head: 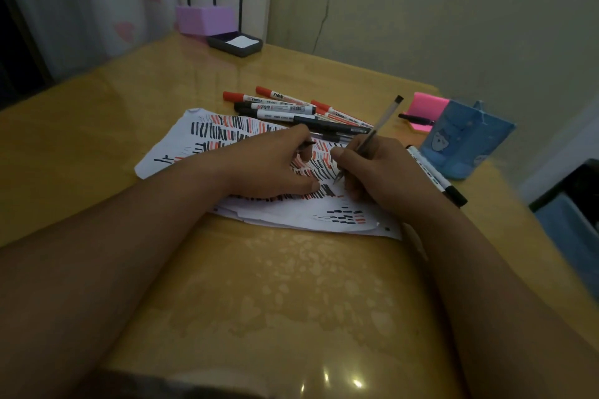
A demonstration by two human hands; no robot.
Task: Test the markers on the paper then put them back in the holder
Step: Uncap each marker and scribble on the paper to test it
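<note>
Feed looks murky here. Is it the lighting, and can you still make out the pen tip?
Head view: dim, warm light; small glare spots on the table; wide-angle bending at the borders; the pen tip in the right hand and the paper strokes are readable.

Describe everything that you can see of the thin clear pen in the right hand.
The thin clear plastic pen has a see-through barrel, a dark plug at its top and a bare pointed tip. It is tilted, its top leaning away and to the right. The right hand grips its lower part. The tip points down at the white paper sheet with black and red strokes; whether it touches cannot be told. The left hand holds a small dark piece, perhaps its cap.
</note>
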